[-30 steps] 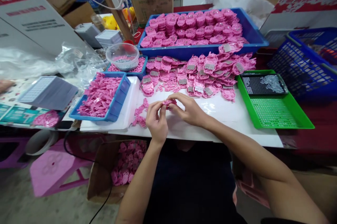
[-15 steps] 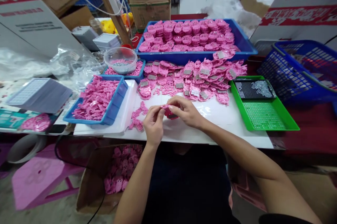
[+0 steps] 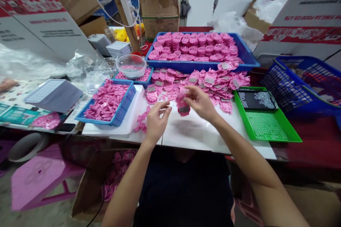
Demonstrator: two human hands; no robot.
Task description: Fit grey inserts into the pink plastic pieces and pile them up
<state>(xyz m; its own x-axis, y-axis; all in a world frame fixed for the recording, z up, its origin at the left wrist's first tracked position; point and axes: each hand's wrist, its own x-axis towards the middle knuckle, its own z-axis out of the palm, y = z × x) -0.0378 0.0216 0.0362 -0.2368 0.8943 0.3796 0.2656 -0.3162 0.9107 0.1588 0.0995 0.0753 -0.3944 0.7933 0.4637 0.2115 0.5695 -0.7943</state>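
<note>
My right hand [image 3: 199,103] grips a pink plastic casing [image 3: 183,109] by its upper edge, holding it above the white table top. A grey patch shows on the casing, which is smeared by motion. To its left, my left hand [image 3: 157,122] is raised with thumb and fingers curved apart and nothing visible between them. Close beside the left hand lie several loose pink parts [image 3: 141,120]. Behind both hands spreads a heap of similar pink casings [image 3: 210,78], many showing a grey plate.
A blue tray [image 3: 122,122] of pink pieces stands left; a clear bowl [image 3: 131,64] sits behind it. A large blue bin [image 3: 186,66] holds stacked pink casings. On the right are a green tray [image 3: 294,136] and a blue basket [image 3: 301,77]. Another person's hand [image 3: 7,85] shows far left.
My hands have come apart. The right hand has lifted the pink casing up and rightward, toward the heap; the left has let go of it. The view has shifted slightly.
</note>
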